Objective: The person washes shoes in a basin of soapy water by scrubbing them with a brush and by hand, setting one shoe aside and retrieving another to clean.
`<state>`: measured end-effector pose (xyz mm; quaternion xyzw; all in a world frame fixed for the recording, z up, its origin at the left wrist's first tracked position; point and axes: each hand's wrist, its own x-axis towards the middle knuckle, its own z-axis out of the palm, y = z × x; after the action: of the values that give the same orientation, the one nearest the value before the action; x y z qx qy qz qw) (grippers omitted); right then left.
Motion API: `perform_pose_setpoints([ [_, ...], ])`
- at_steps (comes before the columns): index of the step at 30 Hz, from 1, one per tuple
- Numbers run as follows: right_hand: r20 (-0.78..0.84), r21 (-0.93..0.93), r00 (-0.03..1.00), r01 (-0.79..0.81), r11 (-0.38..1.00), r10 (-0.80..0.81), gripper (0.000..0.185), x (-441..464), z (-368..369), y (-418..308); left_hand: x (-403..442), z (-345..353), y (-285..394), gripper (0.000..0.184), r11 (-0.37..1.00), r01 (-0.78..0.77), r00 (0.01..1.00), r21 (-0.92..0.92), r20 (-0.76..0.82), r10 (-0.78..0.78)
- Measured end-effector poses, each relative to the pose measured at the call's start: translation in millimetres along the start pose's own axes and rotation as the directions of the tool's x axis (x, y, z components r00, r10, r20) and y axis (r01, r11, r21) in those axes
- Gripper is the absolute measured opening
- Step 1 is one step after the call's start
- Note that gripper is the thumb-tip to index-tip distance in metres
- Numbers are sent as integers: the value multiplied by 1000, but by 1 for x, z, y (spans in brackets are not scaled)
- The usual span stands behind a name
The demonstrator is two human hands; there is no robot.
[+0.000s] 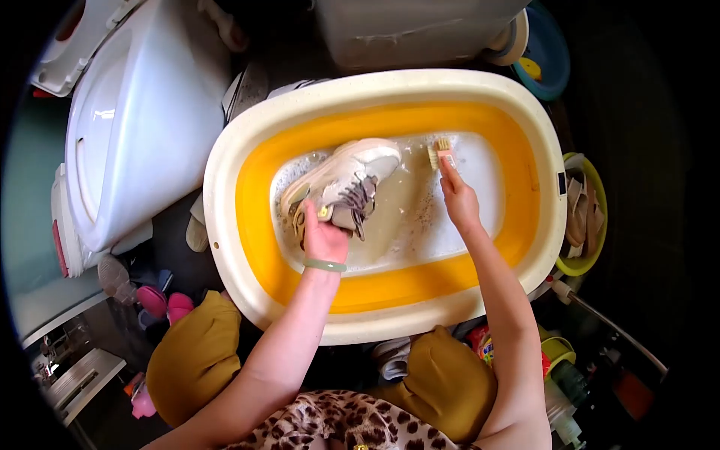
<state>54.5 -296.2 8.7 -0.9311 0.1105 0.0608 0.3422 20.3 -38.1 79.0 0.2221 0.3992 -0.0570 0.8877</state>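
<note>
A large cream and orange tub (382, 330) holds cloudy, soapy water. Over its left half, my left hand (324, 234) grips a white and beige shoe (345, 176) with dark laces, tilted on its side with the toe toward the upper right. Some of the fingers are hidden behind the shoe. A bracelet is on my left wrist. On the right side of the tub, my right hand (459, 196) is closed on a small pink brush (445, 156) with pale bristles. The brush is apart from the shoe, above the suds.
A white toilet (142, 112) stands at the left. Behind the tub is a pale container (420, 34), with a blue basin (551, 52) beside it. A yellow-green basin (595, 225) with shoes is at the right. Several slippers and bottles lie around the lower edges.
</note>
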Motion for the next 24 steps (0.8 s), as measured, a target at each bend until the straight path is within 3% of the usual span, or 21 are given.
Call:
perform_pose_setpoints([
  [2, 68, -141, 987, -133, 981, 143, 51, -15, 21, 2, 2, -2, -2, 48, 997, -71, 993, 30, 101, 68],
  [4, 281, -210, 958, 2, 978, 59, 67, -40, 38, -9, 6, 3, -5, 46, 866, -196, 971, 460, 217, 104],
  [5, 393, -202, 919, 65, 977, 20, 63, -52, 44, -16, 4, 11, -10, 39, 842, -235, 965, 485, 220, 142],
  [6, 427, -194, 899, 199, 961, -100, 65, -62, 48, -23, 8, 12, -10, 39, 843, -235, 965, 484, 221, 142],
  [8, 537, -286, 836, 310, 907, -116, 65, -60, 51, -23, 18, 14, -8, 35, 892, -89, 987, 443, -78, 138],
  [10, 502, -279, 861, 254, 926, -84, 64, -45, 26, -21, 20, 13, -3, 24, 888, -172, 978, 427, -34, 206],
  [14, 394, -319, 919, 139, 937, -3, 66, -43, 19, -19, 9, 10, 13, 26, 949, -34, 999, 312, -9, 38],
  [16, 561, -239, 824, 248, 939, -75, 56, -54, 28, -22, 2, 15, 15, 28, 963, -1, 997, 268, -71, 21],
  [18, 562, -128, 806, 306, 943, -185, 52, -56, 21, -12, 6, 5, 12, 30, 983, 26, 999, 184, -42, -18],
  [20, 438, -149, 898, 37, 988, 32, 50, -41, -9, -15, 3, 2, 6, 32, 994, 69, 998, 87, -6, -69],
  [21, 274, -28, 961, 36, 999, -27, 44, -35, -18, -15, -3, 7, 4, 34, 996, 84, 996, 32, 7, -84],
  [22, 274, -35, 961, 47, 998, -36, 44, -34, -23, -17, -7, 12, 2, 36, 995, 96, 995, -26, 24, -95],
  [24, 279, 358, 958, -168, 918, 66, 42, -43, -51, -47, -6, 11, -1, 39, 995, 92, 995, -32, 39, -91],
])
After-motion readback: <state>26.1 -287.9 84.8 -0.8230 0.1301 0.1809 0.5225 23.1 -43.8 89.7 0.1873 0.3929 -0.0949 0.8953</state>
